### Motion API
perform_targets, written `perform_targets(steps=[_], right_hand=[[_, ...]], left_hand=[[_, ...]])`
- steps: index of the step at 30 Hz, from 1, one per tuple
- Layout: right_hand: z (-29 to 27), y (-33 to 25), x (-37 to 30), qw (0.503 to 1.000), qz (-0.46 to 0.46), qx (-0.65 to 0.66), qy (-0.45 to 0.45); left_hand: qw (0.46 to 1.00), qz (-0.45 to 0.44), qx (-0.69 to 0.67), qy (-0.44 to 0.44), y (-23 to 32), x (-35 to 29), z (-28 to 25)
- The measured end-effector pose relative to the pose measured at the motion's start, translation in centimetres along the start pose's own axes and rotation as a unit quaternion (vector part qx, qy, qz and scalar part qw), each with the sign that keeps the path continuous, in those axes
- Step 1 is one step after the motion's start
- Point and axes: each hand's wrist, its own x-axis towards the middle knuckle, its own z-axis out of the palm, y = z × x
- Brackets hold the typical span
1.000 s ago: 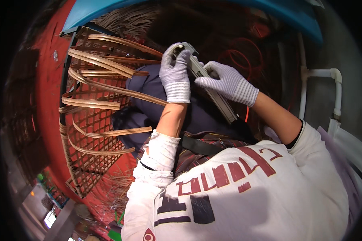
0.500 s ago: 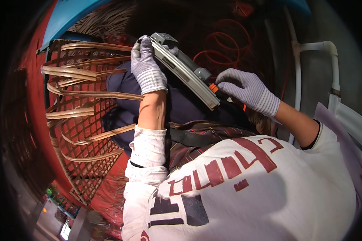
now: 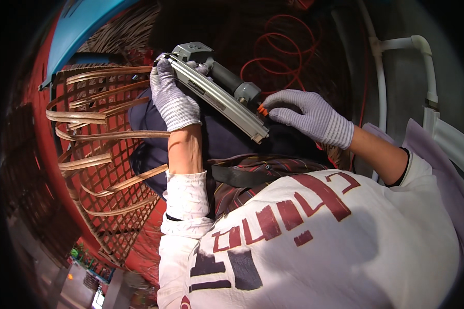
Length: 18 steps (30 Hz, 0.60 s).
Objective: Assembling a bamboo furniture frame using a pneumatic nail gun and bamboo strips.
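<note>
A grey and silver air nail gun (image 3: 217, 96) lies slantwise above my lap, its long magazine running down to the right. My left hand (image 3: 174, 103), in a striped white-grey glove, is closed round its upper left end by the nose. At the gun's lower right end is an orange hose fitting (image 3: 263, 110). My gloved right hand (image 3: 315, 116) has its thumb and fingers curled round this fitting; its fingertips are partly hidden. Beside my left forearm stands a woven basket frame (image 3: 119, 206) with bent cane strips (image 3: 126, 135), some reaching toward my legs.
A red air hose (image 3: 283, 57) lies in loops beyond the gun. White pipes (image 3: 381, 87) run along the grey wall on the right. A blue panel (image 3: 82, 31) is at the upper left, over a red surface (image 3: 82, 216). Dry fibre strips (image 3: 121, 33) lie behind the basket.
The nail gun and both hands have shifted a little to the left. The whole view has also moved slightly. Both hands keep their places on the gun and near its fitting.
</note>
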Motion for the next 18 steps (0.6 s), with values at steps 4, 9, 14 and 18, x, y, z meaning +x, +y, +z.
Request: perform_targets(steps=[4, 9, 14, 18], right_hand=[[0.5, -0.8, 0.9, 0.995, 0.058, 0.082, -0.022], [0.0, -2.8, 3.0, 0.924, 0.335, 0.100, -0.154], [1.5, -2.7, 4.0, 0.927, 0.346, 0.023, -0.141], [2.6, -2.2, 4.4, 0.922, 0.367, 0.033, -0.116]], left_hand=[[1.000, -0.012, -0.003, -0.002, 0.0, -0.2, 0.1], [1.000, 0.020, -0.020, -0.014, 0.1, -1.0, 0.7], [0.997, 0.071, -0.009, -0.007, -0.6, -0.4, 0.9], [0.992, 0.122, 0.044, -0.009, -1.4, 0.6, 0.2]])
